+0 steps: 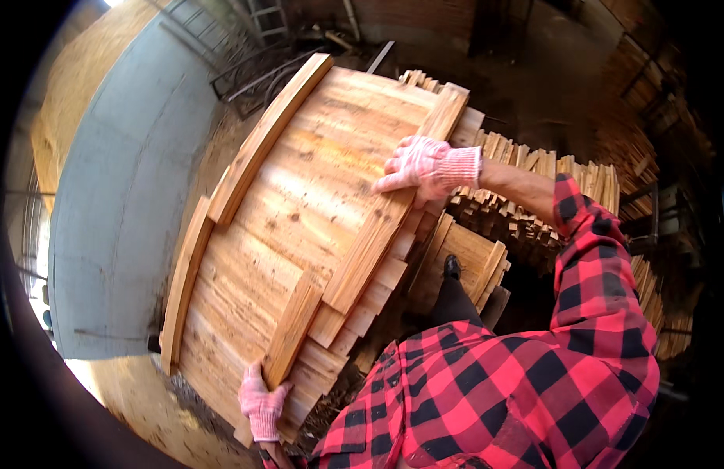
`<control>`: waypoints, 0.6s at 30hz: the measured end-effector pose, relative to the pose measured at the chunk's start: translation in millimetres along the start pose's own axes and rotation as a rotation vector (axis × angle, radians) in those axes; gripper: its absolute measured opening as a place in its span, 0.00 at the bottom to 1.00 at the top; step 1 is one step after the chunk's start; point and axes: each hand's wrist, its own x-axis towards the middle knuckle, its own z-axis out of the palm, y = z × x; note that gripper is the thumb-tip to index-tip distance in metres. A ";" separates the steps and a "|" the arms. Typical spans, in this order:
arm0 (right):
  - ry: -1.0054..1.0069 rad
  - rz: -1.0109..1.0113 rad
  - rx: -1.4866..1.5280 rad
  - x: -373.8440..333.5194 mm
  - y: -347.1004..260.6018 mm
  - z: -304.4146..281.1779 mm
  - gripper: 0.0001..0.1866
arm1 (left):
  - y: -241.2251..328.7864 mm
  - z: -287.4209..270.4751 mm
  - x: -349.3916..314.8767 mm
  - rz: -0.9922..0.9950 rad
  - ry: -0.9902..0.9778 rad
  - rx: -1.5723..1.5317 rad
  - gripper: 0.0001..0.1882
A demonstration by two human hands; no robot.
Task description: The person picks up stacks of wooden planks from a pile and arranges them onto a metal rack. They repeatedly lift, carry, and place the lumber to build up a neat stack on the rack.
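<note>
- Location: the short batten (293,328) lies on the near right part of the wide board stack (280,211). The long batten (362,262) lies beyond it, along the stack's right side.
- Left grip (262,408): thumb and fingers straddle the near end of the short batten and appear to pinch it. You cannot read the pressure from this view.
- Right grip (430,166): thumb and fingers are spread across the long batten. The undersides of the fingers are hidden; you cannot tell whether they close on it.
- Weight: judge the short batten light enough for one hand. Treat the long batten as heavier and likely to swing if lifted by one end only.
- Stiffness: expect both to behave as rigid timber, with little bend and no give under the fingers. Breakage is unlikely; corners may chip or splinter.
- Friction: the sawn faces should hold well against your knitted gloves. Batten on board may slide when pushed sideways.
- Where to hold: take the side faces, thumb opposite fingers. Grasp the long batten near mid-length for balance, or at both ends. The short batten should accept an end hold.
- Caution: the board ends below the right side are staggered and may be loose. Do not lean on them.
- Left side: two more battens (268,144) lie end to end along the stack's far left edge.
</note>
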 end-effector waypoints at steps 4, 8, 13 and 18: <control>-0.071 0.021 -0.006 13.7 -5.1 -6.4 0.40 | -10.8 3.9 -5.5 -0.017 0.042 0.012 0.41; 0.115 -0.078 0.009 8.6 4.1 1.6 0.40 | -21.7 13.2 -3.7 0.067 0.078 -0.077 0.42; 0.144 -0.064 -0.017 7.0 4.7 6.8 0.39 | -25.7 10.5 -11.2 0.139 0.066 -0.098 0.39; 0.204 -0.072 -0.006 4.0 8.6 15.4 0.37 | 10.4 -13.1 -20.6 0.155 0.005 -0.078 0.43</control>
